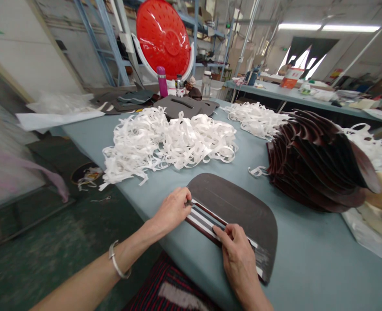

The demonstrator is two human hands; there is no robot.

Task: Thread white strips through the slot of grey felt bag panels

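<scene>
A dark grey rounded panel [233, 198] lies on the table near its front edge. White strips [204, 220] and dark brown edging run along its near side, about a long slot. My left hand [176, 205] is closed in a pinch at the slot's left end. My right hand [238, 255] is closed farther along the same side, its thumb across a white strip and its fingers curled by the brown edging. What exactly lies between the fingertips is partly hidden.
White ribbon loops [178, 138] are heaped beyond the panel. A stack of curved dark brown pieces [310, 160] stands at right. Farther back are more grey panels [181, 106], a purple bottle [161, 82] and a red basin [163, 39]. The blue-green table [310, 250] drops off at left.
</scene>
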